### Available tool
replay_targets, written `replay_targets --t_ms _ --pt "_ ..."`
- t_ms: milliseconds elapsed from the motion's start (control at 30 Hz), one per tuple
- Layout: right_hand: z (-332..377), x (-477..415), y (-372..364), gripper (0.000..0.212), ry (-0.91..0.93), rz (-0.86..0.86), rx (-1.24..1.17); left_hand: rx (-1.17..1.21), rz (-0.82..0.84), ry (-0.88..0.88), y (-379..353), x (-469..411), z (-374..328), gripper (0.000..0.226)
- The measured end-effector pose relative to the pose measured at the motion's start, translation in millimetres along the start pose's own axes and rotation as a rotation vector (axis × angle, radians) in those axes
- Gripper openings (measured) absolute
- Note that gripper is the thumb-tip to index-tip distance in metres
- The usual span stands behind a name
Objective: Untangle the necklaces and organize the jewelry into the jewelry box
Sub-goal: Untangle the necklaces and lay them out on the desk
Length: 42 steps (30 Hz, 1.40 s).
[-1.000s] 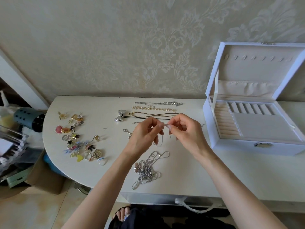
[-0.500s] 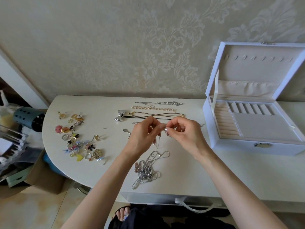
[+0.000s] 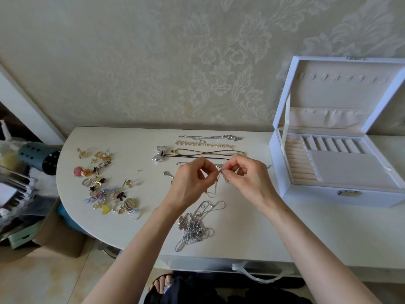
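Left hand (image 3: pixel 188 184) and right hand (image 3: pixel 248 183): raised over the table (image 3: pixel 252 242), fingertips of both pinching one fine silver chain (image 3: pixel 214 189) at the spot where they meet, slack looping below. I judge it featherlight, limp, slippery and quick to kink, best taken close to the knot or clasp and never pulled taut. Tangled necklaces (image 3: pixel 195 227) lie just nearer me, close to the table's front edge; straightened necklaces (image 3: pixel 208 144) beyond the knuckles; small pieces (image 3: pixel 103 185) well left; open jewelry box (image 3: pixel 306 191) at right, with bare tabletop between.
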State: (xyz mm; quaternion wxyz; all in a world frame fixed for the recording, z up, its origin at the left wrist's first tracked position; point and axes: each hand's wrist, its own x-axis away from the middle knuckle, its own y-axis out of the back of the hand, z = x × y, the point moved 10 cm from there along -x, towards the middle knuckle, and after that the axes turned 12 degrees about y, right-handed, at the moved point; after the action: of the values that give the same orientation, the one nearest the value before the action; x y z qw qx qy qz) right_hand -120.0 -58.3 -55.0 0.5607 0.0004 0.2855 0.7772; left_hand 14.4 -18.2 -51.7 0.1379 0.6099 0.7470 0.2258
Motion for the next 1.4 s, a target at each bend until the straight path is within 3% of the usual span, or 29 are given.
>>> replay_targets --t_ms 367,500,1067,1400 --pt "-1 1 0 0.002 -0.049 -0.009 -0.090 -0.025 -0.077 -0.011 7 0 0 0.008" --pt "0 2 2 0.014 -0.060 -0.021 -0.133 -0.045 -0.096 0.006 10 -1 2 0.013" --pt "9 0 7 0.013 -0.028 -0.078 -0.230 0.602 0.218 0.242 -14 6 6 0.010" --pt "17 1 -3 0.005 0.018 0.040 -0.273 0.478 0.110 0.251 -7 1 16 0.003"
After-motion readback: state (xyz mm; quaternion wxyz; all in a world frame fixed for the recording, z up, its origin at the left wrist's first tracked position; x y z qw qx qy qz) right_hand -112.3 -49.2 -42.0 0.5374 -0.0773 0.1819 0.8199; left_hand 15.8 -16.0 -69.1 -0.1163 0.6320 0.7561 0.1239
